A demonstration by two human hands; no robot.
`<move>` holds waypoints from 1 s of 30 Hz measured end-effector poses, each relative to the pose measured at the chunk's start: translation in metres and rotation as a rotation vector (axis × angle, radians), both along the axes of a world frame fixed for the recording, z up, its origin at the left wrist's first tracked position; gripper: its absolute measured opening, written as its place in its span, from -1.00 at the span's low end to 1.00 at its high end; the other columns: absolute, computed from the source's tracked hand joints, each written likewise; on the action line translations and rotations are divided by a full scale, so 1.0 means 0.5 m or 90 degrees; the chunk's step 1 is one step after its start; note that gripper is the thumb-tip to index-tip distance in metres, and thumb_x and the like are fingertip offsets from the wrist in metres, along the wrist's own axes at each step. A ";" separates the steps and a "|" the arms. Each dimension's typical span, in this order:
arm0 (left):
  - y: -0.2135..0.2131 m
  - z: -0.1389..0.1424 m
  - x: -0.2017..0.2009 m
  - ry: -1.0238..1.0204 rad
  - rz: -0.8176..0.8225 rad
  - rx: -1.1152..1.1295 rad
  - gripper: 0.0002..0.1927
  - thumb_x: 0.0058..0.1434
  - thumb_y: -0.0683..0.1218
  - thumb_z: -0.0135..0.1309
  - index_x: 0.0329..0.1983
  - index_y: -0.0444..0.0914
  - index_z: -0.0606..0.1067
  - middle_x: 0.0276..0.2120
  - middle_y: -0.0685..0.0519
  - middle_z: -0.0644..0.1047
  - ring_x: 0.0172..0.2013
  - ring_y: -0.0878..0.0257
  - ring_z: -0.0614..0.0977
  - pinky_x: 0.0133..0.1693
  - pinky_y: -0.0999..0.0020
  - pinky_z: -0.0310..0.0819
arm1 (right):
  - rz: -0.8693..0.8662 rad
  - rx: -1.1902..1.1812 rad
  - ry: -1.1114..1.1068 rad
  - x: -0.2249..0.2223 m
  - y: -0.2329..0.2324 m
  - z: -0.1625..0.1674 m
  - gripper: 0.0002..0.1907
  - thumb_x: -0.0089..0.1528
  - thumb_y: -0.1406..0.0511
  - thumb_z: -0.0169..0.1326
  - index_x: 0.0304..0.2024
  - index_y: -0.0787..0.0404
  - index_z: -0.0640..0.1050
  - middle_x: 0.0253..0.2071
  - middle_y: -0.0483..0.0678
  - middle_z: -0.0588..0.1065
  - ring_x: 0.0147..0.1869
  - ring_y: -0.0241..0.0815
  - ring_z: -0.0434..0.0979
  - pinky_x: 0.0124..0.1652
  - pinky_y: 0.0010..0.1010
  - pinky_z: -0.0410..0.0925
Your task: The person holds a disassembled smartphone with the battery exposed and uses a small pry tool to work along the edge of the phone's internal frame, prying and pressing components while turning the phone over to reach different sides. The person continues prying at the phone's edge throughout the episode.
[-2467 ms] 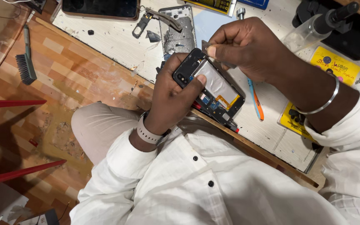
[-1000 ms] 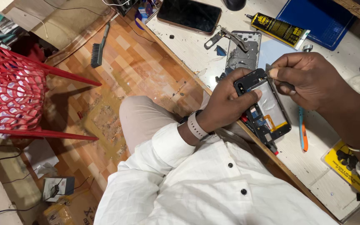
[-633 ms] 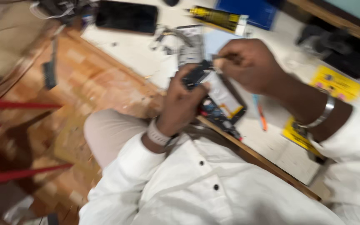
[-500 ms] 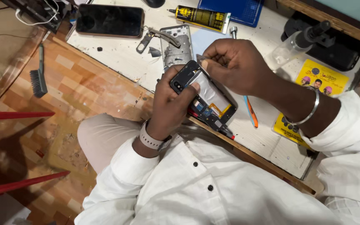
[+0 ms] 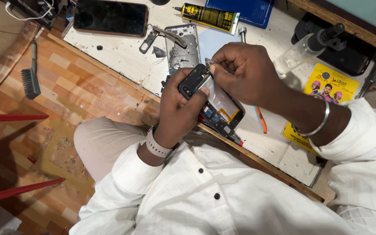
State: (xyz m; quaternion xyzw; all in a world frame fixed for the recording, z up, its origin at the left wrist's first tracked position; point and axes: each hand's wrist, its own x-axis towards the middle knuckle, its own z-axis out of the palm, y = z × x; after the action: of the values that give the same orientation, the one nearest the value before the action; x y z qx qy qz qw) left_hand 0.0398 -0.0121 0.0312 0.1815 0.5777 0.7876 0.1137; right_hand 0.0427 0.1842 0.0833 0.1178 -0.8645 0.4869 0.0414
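The left hand [image 5: 177,109] grips the opened phone [image 5: 212,100] above the worktop [image 5: 122,56] edge, steadying it, while the right hand [image 5: 244,72] fingers pinch a thin tool [image 5: 212,64] at its top corner.

View's swung back and steadied after drifting left toward the red chair a second ago, so the bottle [image 5: 303,48] and yellow card [image 5: 323,93] show again. Right hand [image 5: 244,72] sits a touch lower over the phone [image 5: 212,100].
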 end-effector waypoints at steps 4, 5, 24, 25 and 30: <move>-0.006 -0.001 -0.005 0.002 -0.020 0.012 -0.76 0.32 -0.26 0.10 0.03 -0.37 0.43 -0.30 0.17 0.50 -0.36 0.54 0.46 -0.33 0.60 0.40 | 0.075 -0.270 -0.199 -0.032 0.019 -0.024 -0.87 0.33 0.39 0.13 -0.14 0.38 0.57 -0.35 -0.14 0.52 -0.39 -0.50 0.37 -0.41 -0.60 0.27; -0.009 -0.001 -0.006 0.004 -0.029 0.019 -0.77 0.32 -0.26 0.10 0.02 -0.37 0.42 -0.30 0.17 0.49 -0.36 0.54 0.46 -0.33 0.60 0.39 | 0.081 -0.266 -0.217 -0.036 0.027 -0.028 -0.87 0.32 0.39 0.14 -0.13 0.38 0.58 -0.36 -0.14 0.52 -0.41 -0.49 0.34 -0.43 -0.60 0.23; -0.027 -0.010 -0.012 -0.111 -0.126 0.088 -0.72 0.28 -0.29 0.10 0.05 -0.37 0.41 -0.24 0.08 0.54 -0.30 0.46 0.56 -0.26 0.51 0.52 | 0.260 -0.359 -0.360 -0.068 0.085 -0.045 -0.71 0.30 0.26 0.21 -0.09 0.40 0.58 -0.33 -0.10 0.54 -0.32 -0.41 0.39 -0.35 -0.55 0.26; -0.026 -0.010 -0.013 -0.112 -0.129 0.092 -0.72 0.29 -0.29 0.11 0.06 -0.37 0.41 -0.23 0.07 0.54 -0.30 0.45 0.56 -0.25 0.50 0.53 | 0.264 -0.365 -0.357 -0.069 0.085 -0.046 -0.70 0.30 0.25 0.22 -0.09 0.40 0.58 -0.33 -0.10 0.54 -0.33 -0.41 0.39 -0.35 -0.55 0.25; -0.027 -0.013 -0.015 -0.121 -0.137 0.101 -0.69 0.30 -0.30 0.11 0.09 -0.38 0.40 -0.21 0.06 0.55 -0.27 0.44 0.58 -0.23 0.49 0.55 | 0.291 -0.372 -0.333 -0.070 0.086 -0.056 -0.68 0.31 0.23 0.22 -0.07 0.41 0.58 -0.32 -0.10 0.54 -0.32 -0.41 0.37 -0.34 -0.56 0.23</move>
State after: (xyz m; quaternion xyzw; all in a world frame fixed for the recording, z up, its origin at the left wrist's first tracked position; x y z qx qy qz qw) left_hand 0.0323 -0.0257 0.0248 0.1756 0.4773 0.8277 0.2370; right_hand 0.0080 0.2272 0.0552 0.1620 -0.6241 0.7205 -0.2552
